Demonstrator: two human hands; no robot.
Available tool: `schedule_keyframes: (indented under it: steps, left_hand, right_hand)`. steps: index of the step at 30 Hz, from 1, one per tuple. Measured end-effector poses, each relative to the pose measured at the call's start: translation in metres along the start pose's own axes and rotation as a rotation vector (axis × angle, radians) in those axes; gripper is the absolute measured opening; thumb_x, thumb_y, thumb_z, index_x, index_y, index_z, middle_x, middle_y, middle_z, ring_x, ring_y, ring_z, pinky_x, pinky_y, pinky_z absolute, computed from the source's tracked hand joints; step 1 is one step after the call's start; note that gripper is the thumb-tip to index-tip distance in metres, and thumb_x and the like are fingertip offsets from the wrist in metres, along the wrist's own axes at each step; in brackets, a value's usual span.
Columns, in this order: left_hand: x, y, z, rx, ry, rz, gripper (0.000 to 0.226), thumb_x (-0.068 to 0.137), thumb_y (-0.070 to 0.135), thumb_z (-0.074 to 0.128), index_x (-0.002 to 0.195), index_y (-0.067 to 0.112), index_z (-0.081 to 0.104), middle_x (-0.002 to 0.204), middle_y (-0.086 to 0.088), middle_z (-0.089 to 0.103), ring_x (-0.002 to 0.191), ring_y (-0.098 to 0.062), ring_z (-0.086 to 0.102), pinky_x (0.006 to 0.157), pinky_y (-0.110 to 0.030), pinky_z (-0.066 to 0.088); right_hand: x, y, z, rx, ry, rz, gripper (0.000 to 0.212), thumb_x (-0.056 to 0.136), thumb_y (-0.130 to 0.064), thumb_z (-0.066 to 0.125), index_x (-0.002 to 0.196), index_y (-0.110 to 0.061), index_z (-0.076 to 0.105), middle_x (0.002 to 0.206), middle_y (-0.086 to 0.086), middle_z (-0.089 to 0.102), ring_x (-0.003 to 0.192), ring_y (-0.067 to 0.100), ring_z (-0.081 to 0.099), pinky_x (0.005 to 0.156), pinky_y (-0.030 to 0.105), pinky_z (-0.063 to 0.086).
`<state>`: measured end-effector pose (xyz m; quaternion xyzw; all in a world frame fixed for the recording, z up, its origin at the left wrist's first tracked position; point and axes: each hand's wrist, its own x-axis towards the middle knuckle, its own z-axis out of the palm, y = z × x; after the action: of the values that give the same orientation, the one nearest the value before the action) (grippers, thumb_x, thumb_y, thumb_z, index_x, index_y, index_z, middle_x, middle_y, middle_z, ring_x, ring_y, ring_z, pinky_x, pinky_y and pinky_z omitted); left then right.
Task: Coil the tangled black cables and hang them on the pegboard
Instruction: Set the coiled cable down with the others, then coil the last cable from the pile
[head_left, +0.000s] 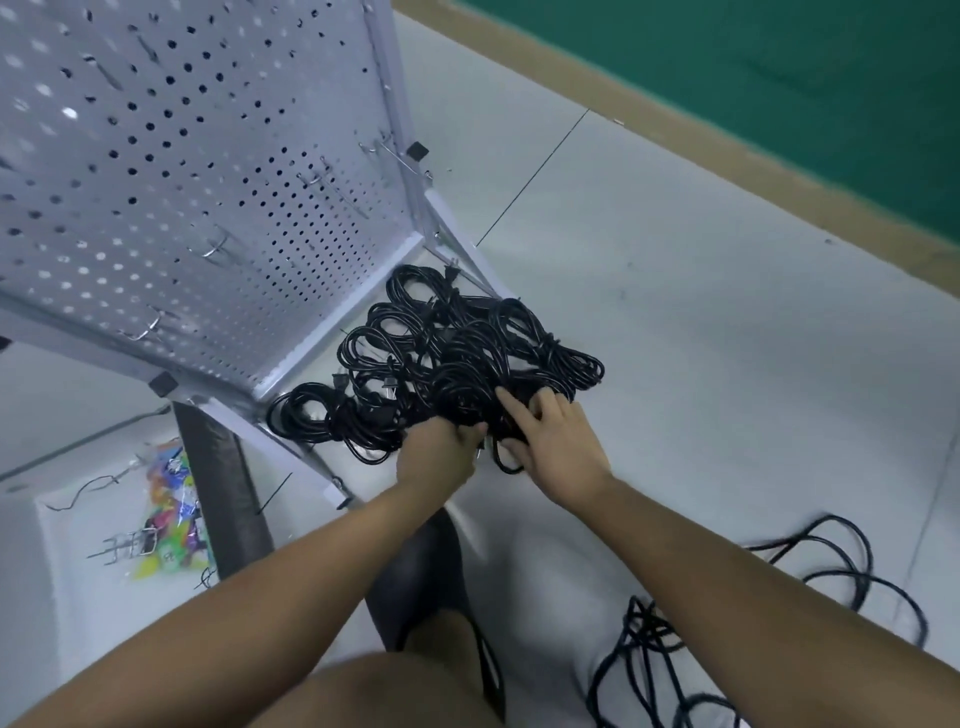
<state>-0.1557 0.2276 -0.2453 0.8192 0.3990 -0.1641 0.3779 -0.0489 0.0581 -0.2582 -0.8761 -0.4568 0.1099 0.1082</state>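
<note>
A heap of black cables (447, 358), several of them in loose coils with plugs showing, lies on the grey floor at the foot of the white pegboard (197, 171). Metal hooks (218, 247) stick out of the board, and nothing hangs on them. My left hand (436, 452) is closed on strands at the near edge of the heap. My right hand (550, 441) rests on the heap beside it, fingers spread and pushed in among the cables. Another loose black cable (810, 577) sprawls on the floor at the lower right.
The pegboard's white stand legs (311, 457) reach out along the floor near the heap. A bag of colourful items (171, 509) and loose metal hooks (124, 545) lie at the lower left. My dark shoe (426, 577) is below the hands. A green wall runs along the far right.
</note>
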Motion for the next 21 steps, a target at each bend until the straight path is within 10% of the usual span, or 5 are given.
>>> schedule_keyframes:
  steps: [12, 21]
  left_hand:
    - [-0.055, 0.1, 0.055, 0.037, -0.331, 0.562, 0.029, 0.101, 0.033, 0.069, 0.079, 0.017, 0.059, 0.072, 0.001, 0.072, 0.063, -0.014, 0.073, 0.067, -0.045, 0.062]
    - [-0.088, 0.11, 0.131, 0.26, -0.673, 0.698, 0.003, 0.097, 0.032, 0.073, 0.099, 0.031, 0.074, 0.092, 0.014, 0.076, 0.086, 0.001, 0.069, 0.079, -0.027, 0.054]
  right_hand:
    - [-0.149, 0.098, -0.073, 0.223, 0.09, 0.214, 0.019, 0.105, -0.016, 0.065, 0.122, -0.014, 0.075, 0.103, 0.004, 0.062, 0.1, 0.028, 0.062, 0.086, 0.034, 0.051]
    - [-0.271, 0.106, -0.074, 0.232, -0.424, 0.445, 0.007, 0.09, -0.031, 0.061, 0.089, -0.024, 0.06, 0.092, -0.008, 0.061, 0.091, 0.023, 0.063, 0.076, 0.037, 0.054]
